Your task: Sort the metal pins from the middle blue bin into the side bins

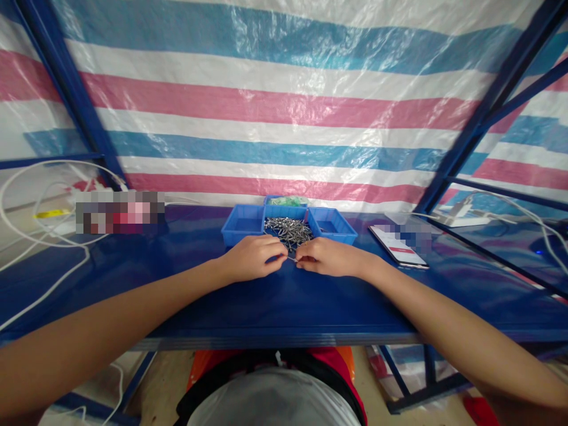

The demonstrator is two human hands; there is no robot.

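Note:
My left hand and my right hand meet on the blue table, just in front of three blue trays. Both hands are closed in a pinch, and a thin metal pin spans the gap between their fingertips. The middle tray holds a heap of several small metal pins. The left tray and the right tray look bare inside from here.
A phone lies on the table right of my right hand. White cables loop over the left end. Behind the trays sits a fourth blue tray with green bits. A striped tarpaulin and blue frame bars wall in the bench.

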